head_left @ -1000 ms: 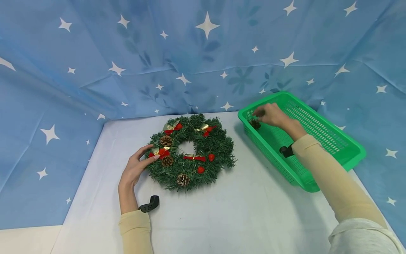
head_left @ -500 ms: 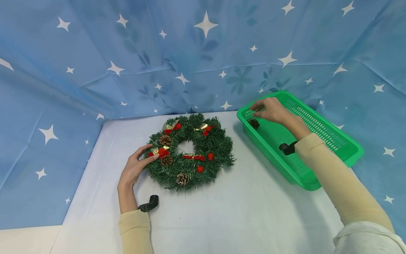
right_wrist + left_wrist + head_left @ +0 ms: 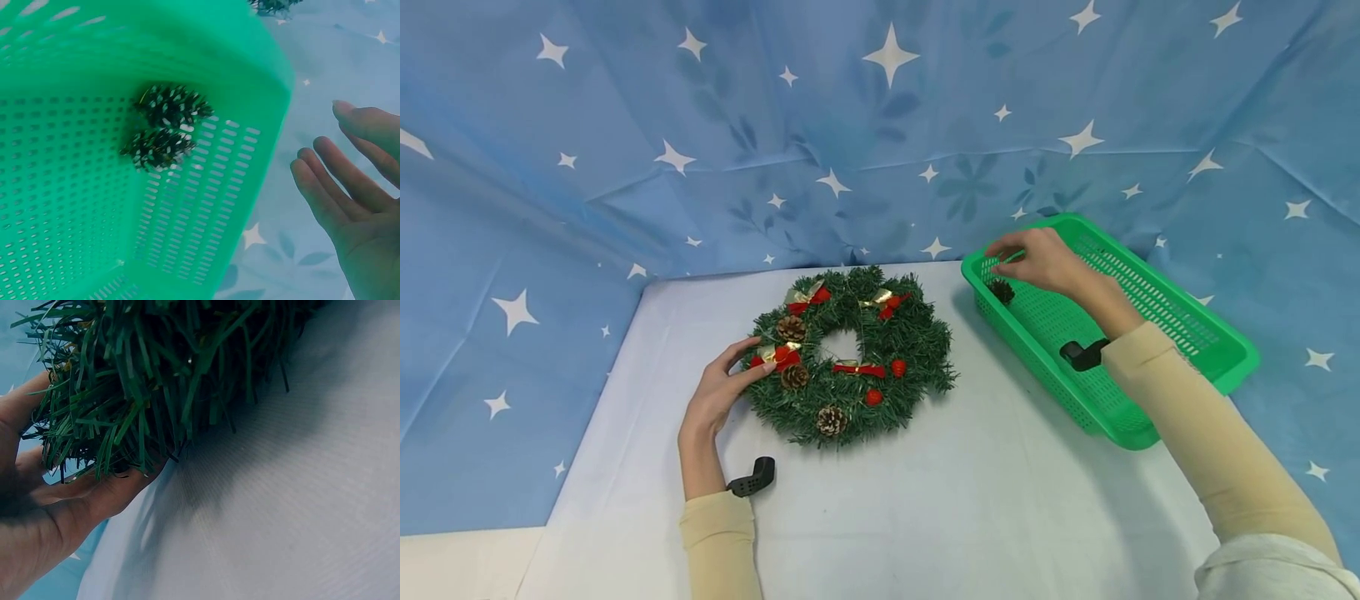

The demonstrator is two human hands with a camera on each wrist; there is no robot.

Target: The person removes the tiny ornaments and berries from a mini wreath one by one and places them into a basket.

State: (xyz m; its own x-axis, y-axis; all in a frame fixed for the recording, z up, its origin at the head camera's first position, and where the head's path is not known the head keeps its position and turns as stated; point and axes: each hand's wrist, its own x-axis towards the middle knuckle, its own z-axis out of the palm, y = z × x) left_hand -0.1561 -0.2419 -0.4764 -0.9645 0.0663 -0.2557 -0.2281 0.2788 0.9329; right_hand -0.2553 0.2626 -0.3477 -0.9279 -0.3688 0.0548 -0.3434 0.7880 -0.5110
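Observation:
A green artificial wreath (image 3: 921, 346) with bows, red berries and three pinecones lies on the white cloth. My left hand (image 3: 713, 398) holds its left edge, thumb over a red bow (image 3: 778, 357) and fingers around the greenery, partly hidden by it in the left wrist view. My right hand (image 3: 1047, 265) hovers above the far left end of a green basket (image 3: 1036, 358), fingers spread and nothing between them. Two loose pinecones, an upper one (image 3: 174, 106) and a lower one (image 3: 159, 150), rest together in that end of the basket in the right wrist view.
The perforated basket stands at the right of the white-covered table (image 3: 880, 517), close to the back. A blue curtain (image 3: 820, 108) with white stars hangs behind and at both sides.
My right hand has lifted a little and drawn its fingers away from the pinecones in the basket, with nothing in it. The left hand and the wreath stay in place.

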